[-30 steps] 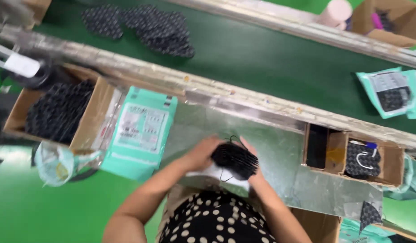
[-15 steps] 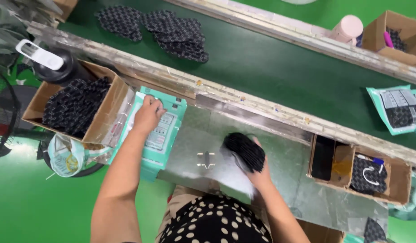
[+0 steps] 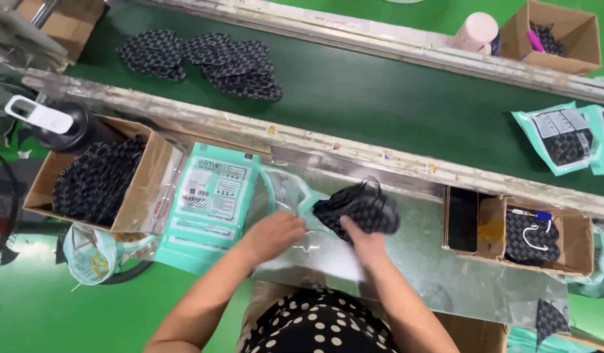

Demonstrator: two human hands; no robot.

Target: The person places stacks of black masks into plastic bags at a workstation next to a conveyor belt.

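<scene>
Bare metal worktop [image 3: 485,287] lay free right of the hands, up to the small carton [image 3: 563,252] w/ its dark masks. Left side was crowded: stack of teal pouches [image 3: 214,196], then cardboard box [image 3: 145,189] full of masks, black bottle [image 3: 73,127] behind it. Metal rail [image 3: 380,157] walled off the green belt [image 3: 393,91]; belt mid-section was open betw. mask pile [image 3: 210,59] & sealed packs [image 3: 560,137].

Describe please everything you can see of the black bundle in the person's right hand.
The black bundle is a small stack of soft, patterned fabric pieces with thin loops sticking out on top. It lies low over the shiny metal table. The right hand grips its near edge; its left end meets the mouth of a clear and teal pouch held by the left hand.
</scene>
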